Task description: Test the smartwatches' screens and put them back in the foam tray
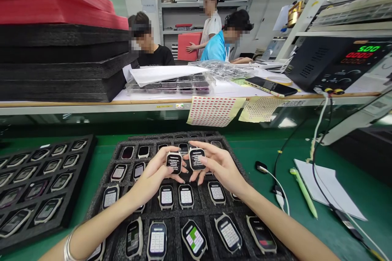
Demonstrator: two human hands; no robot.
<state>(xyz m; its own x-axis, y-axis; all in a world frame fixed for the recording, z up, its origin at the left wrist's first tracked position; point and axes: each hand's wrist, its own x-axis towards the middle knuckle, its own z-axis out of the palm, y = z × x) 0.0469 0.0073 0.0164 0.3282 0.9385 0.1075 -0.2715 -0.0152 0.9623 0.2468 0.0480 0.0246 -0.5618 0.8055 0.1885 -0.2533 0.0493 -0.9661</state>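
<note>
The left hand (157, 167) grips the left watch (174, 163), thumb at its lower screen corner; the right hand (220, 165) grips the right watch (196, 159), thumb tip over its screen. Both are held side by side above a foam tray (175, 214), screens lit with lines of text. The foam tray lies on the green desk (251, 151), more watches in its compartments, several showing white grids. To the left sits a side tray (80, 171), also filled with watches. To the right lie a pen (304, 193) and paper (333, 191). Above, a shelf (137, 107) carries stacked foam (61, 61), a phone (272, 85) and a power supply (339, 63). Beyond are three people (211, 49), one holding a red board (186, 47).
</note>
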